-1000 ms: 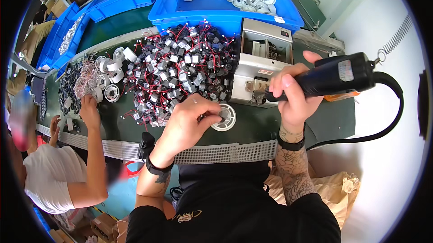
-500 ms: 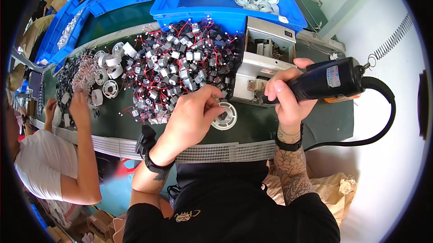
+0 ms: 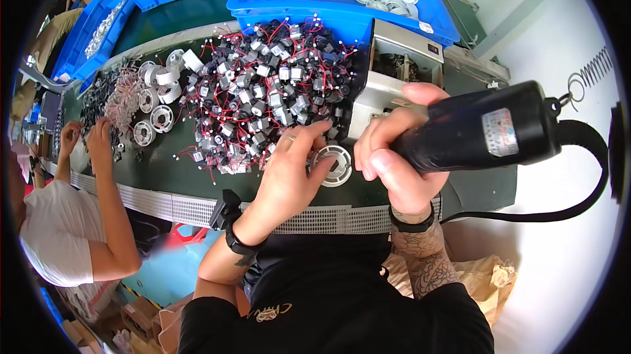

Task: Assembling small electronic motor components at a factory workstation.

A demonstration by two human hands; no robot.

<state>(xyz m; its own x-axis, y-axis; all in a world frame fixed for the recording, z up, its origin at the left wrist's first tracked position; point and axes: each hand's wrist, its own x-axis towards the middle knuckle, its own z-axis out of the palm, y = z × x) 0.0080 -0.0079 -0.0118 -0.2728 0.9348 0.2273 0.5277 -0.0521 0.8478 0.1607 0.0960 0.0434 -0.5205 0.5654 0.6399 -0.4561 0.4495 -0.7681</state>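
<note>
My left hand [image 3: 292, 166] rests at the left side of a round white plastic housing [image 3: 340, 171] lying on the green work mat, its thumb and fingers curled round the rim. In my right hand [image 3: 402, 157] is a black electric screwdriver [image 3: 473, 127], held by its front part. Its tip is hidden behind my fingers, just right of the housing. Just beyond and left of my left hand lies a large heap of small motors [image 3: 269, 84], grey and black with red wires.
A metal screw feeder [image 3: 388, 84] stands beyond my right hand. Behind the heap is a blue bin [image 3: 263, 9] of white rings. A coiled spring [image 3: 595, 68] and a black cable [image 3: 591, 150] attach to the screwdriver. At left, a co-worker's hands [image 3: 98, 140] handle parts near white housings [image 3: 162, 118].
My right hand has brought the screwdriver away from the feeder, nearer to me and to the housing. My left fingers have opened wider around the housing. The co-worker's hands have shifted left.
</note>
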